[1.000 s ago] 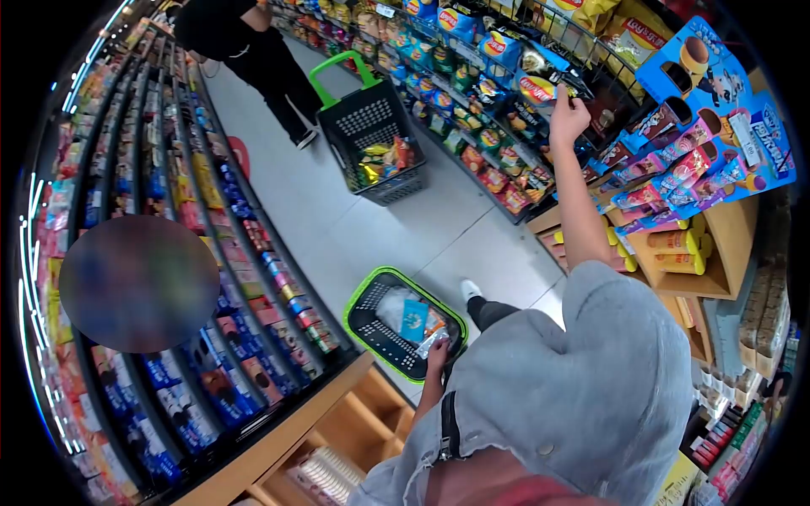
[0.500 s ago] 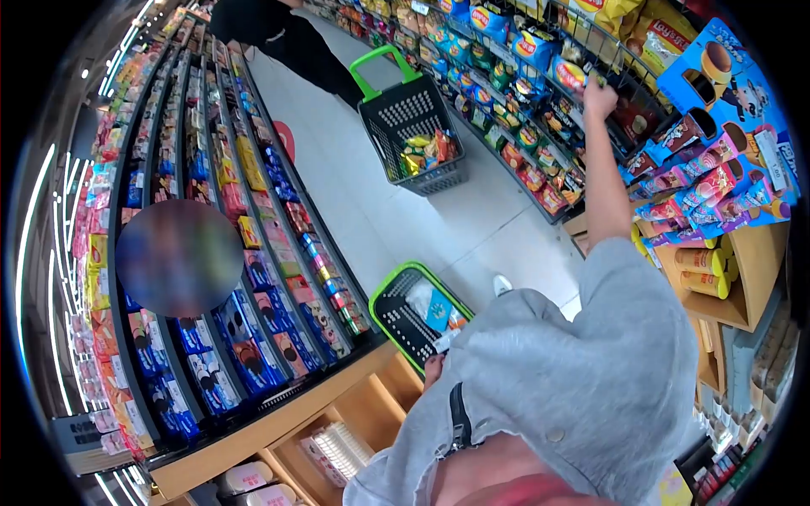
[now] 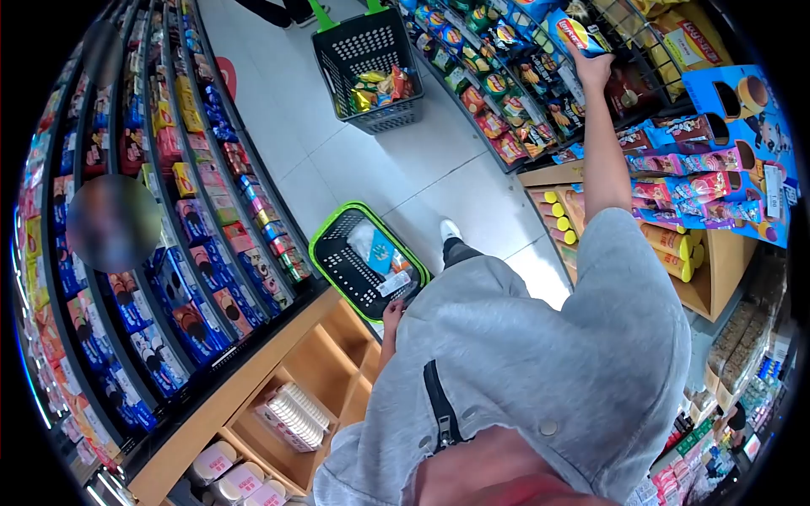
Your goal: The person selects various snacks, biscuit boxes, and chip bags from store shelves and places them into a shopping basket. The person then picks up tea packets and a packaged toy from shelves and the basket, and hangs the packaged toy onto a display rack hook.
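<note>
My right hand (image 3: 593, 69) reaches out to the snack rack at the upper right. Its fingers are closed on the lower edge of a blue bag of potato chips (image 3: 575, 34), which is close against the rack's wire front. Low at my left side, my left hand (image 3: 393, 313) is curled at the green-rimmed edge of a black shopping basket (image 3: 327, 274). Inside the basket lie a blue-and-white package (image 3: 380, 251) and an orange packet (image 3: 396, 280), partly covered by a white label. My sleeve and body hide part of the left arm.
A second black basket (image 3: 337, 59) with snack bags stands on the tiled floor (image 3: 337, 160) ahead, near another person's legs (image 3: 274, 12). Biscuit shelves (image 3: 181, 278) run along the left. Hanging snack packets (image 3: 700, 185) and a wooden shelf (image 3: 734, 274) flank my right arm.
My right hand has gone from reaching at the rack to gripping the chip bag, which is now tilted. My view has shifted, showing more of the near basket and less of the other person.
</note>
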Tool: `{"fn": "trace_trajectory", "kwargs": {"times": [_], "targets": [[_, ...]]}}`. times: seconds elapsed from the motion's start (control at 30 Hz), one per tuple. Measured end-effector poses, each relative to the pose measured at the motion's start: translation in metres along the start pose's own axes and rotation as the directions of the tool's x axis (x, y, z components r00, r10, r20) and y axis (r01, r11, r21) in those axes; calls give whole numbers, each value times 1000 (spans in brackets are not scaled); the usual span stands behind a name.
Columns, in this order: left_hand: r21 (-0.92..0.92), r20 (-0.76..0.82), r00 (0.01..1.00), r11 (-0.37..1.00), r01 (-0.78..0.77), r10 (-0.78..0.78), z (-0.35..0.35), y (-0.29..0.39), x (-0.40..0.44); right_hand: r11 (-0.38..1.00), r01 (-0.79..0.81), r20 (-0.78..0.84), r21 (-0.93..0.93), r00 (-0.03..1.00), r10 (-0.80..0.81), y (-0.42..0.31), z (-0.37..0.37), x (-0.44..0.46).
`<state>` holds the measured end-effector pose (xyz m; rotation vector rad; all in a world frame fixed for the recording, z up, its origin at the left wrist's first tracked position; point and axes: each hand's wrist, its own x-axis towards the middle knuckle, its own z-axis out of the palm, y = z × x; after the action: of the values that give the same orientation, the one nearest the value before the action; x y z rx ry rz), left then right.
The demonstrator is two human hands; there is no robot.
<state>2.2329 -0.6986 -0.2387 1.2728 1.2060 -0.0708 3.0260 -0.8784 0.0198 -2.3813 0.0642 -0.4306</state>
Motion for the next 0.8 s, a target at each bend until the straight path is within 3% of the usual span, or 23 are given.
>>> {"fn": "trace_trajectory", "kwargs": {"times": [0.1,0.2,0.3,0.33,0.37,0.4,0.43,0.47,0.5,0.53,0.57,0.63,0.67,0.7,0.77,0.8], "targets": [[-19,-24,1000,1000,19,-20,-8,-14,-7,985,-117,0,-126,993,118,-34,-24,-11],[-75,-29,999,997,19,-21,-13,-22,-13,989,-78,96,-126,991,90,25,10,19],[11,-56,998,1000,14,-14,-13,-28,-13,996,-36,129,-77,991,46,43,20,37],[44,-99,995,999,5,-1,-10,-31,-12,992,130,-5,-8,992,-130,47,22,32],[22,-61,997,999,-49,50,-7,-28,-15,989,114,70,-93,992,-108,44,13,30],[115,-84,994,992,-55,65,-4,-25,-15,978,116,164,-171,983,-88,34,3,26],[180,-52,986,973,-145,157,-5,-31,-13,975,182,164,-126,973,-161,23,-6,13],[237,-170,981,970,-50,92,1,-34,-17,953,161,116,-255,984,-135,-9,-23,-19],[344,-154,988,937,68,-15,-1,-16,-27,927,279,27,-253,959,-281,-5,-18,-33],[185,-142,981,969,161,-135,1,-9,-32,909,383,-117,-165,907,-404,-17,-20,-69],[87,-168,969,977,196,-180,3,-13,-33,814,518,-358,-263,731,-581,-12,-1,-105],[-26,-131,954,963,269,-270,0,-42,-26,833,552,-149,-15,823,-548,-21,20,-203],[-26,-149,944,955,295,-296,-2,-52,-23,791,610,76,-46,791,-607,2,42,-248],[-24,-158,933,946,322,-322,-7,-63,-20,888,458,476,-41,790,-386,9,64,-301],[53,-193,935,949,312,-297,-20,-87,-12,884,427,779,190,483,-400,83,122,-418],[91,-208,936,947,308,-285,-26,-99,-6,924,255,867,286,342,-363,105,138,-478]]}}
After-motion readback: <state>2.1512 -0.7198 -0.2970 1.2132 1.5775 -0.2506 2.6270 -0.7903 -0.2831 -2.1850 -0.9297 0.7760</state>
